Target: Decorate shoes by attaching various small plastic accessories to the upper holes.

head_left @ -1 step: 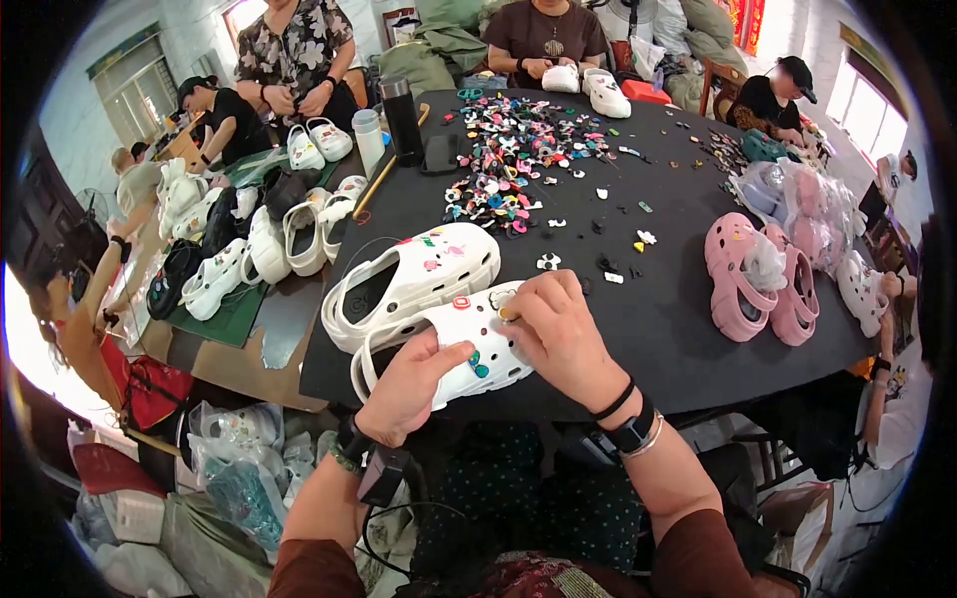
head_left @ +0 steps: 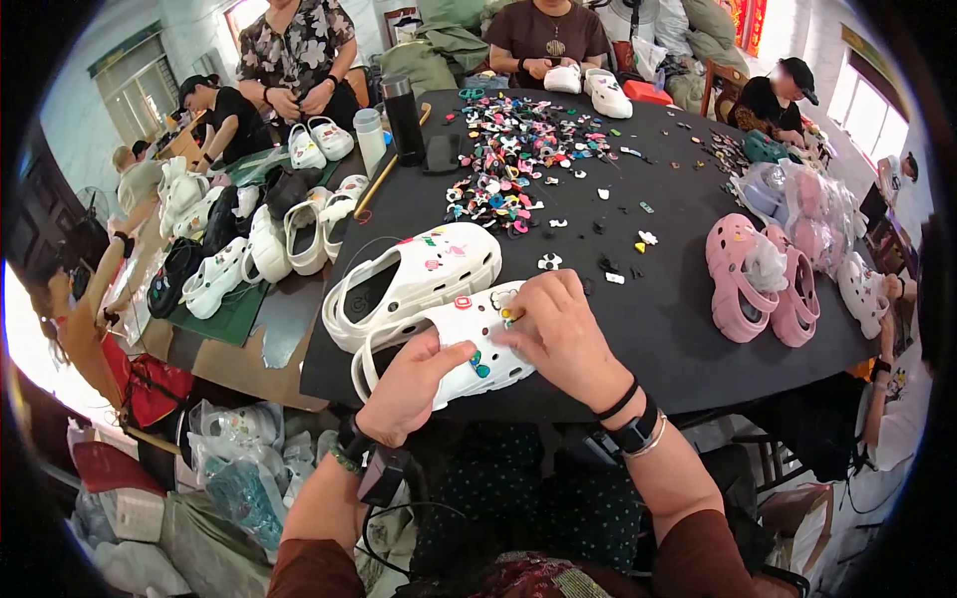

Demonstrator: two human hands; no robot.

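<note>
A white clog [head_left: 467, 327] with round holes lies at the table's near edge. It bears a red square charm [head_left: 463, 302], a blue-green charm [head_left: 479, 365] and a black-outlined white charm near the toe. My left hand [head_left: 407, 387] grips the clog's near side, its thumb lying on the upper by the blue-green charm. Over the toe, the fingers of my right hand [head_left: 560, 334] are pinched at a small yellow charm [head_left: 508, 314] on the upper. The fingertips hide part of it. Just beyond stands a second white clog [head_left: 467, 254], decorated with colourful charms.
A heap of colourful charms [head_left: 518, 149] covers the black table's middle, with loose ones nearer me. Pink clogs [head_left: 733, 254] stand at the right. White and black clogs crowd the left side near a white bottle [head_left: 369, 140] and a black bottle [head_left: 402, 120]. Several people sit or stand around.
My right hand has shifted very slightly at the clog's toe, and more of the yellow charm shows. My left hand keeps its place.
</note>
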